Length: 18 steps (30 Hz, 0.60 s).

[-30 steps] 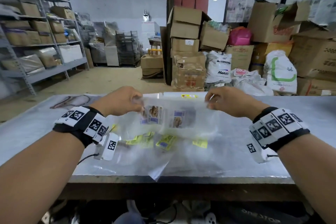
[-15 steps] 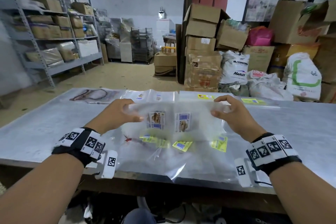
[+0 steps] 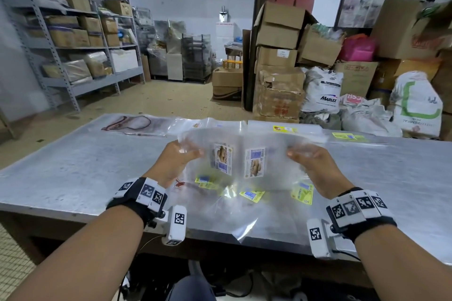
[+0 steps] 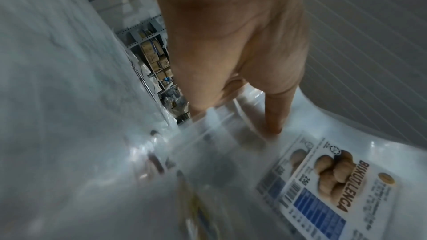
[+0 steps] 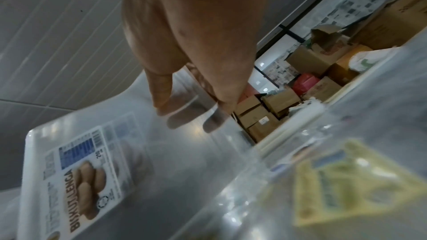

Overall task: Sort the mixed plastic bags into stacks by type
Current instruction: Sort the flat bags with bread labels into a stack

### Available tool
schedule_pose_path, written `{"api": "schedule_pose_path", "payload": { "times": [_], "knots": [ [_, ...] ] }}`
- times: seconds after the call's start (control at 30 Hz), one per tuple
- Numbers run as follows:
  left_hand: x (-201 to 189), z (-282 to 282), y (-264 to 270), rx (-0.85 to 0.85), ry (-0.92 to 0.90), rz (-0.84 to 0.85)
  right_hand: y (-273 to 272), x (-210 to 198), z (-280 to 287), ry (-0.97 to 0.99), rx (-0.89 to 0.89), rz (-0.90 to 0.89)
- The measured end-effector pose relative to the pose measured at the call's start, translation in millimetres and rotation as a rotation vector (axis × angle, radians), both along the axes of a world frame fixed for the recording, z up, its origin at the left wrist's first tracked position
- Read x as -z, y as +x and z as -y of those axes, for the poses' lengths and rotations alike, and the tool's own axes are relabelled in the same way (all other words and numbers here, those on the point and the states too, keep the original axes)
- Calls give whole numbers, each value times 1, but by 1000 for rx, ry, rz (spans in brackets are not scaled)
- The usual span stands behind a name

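Both hands hold a clear plastic bag (image 3: 241, 154) with two "Biskut Lenga" biscuit labels above the metal table (image 3: 73, 166). My left hand (image 3: 182, 156) pinches its left edge and my right hand (image 3: 302, 157) pinches its right edge. The left wrist view shows my left hand (image 4: 249, 116) with its thumb on the bag (image 4: 335, 180). In the right wrist view my right hand (image 5: 184, 108) grips the bag (image 5: 87, 167), fingers behind the film. Below lies a loose heap of clear bags (image 3: 252, 197) with yellow labels. Sorted bags lie along the far edge: biscuit-label bags (image 3: 208, 126), yellow-label bags (image 3: 285, 128) and more (image 3: 347, 136).
A bag with a red and black drawing (image 3: 137, 123) lies at the table's far left. Beyond the table stand cardboard boxes (image 3: 278, 61), white sacks (image 3: 322, 91) and metal shelving (image 3: 73, 32). The near table edge (image 3: 220, 239) runs just below the heap.
The bag held between both hands has been lifted off the heap and carried farther from me, toward the row at the far edge. The head camera has tilted and shifted.
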<state>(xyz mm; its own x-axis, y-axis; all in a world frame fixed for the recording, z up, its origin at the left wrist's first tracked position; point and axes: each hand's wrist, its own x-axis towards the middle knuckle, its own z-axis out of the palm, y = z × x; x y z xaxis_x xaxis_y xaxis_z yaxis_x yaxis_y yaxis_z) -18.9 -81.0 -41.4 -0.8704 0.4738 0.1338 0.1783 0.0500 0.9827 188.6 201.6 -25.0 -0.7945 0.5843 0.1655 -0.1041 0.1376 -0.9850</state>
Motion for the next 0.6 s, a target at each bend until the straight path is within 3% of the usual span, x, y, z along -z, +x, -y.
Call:
{"api": "schedule_pose_path", "payload": {
  "times": [0.17,0.37,0.6],
  "knots": [
    [-15,26,-4,2,76,-13,-26,-23,23,75,-58,-33],
    [-37,117,-32,-190,146,-102,-96,-52,94,77,-163,-100],
    [-38,248,-52,-428,17,-134,-183,-28,211,76,-291,-92]
  ]
}}
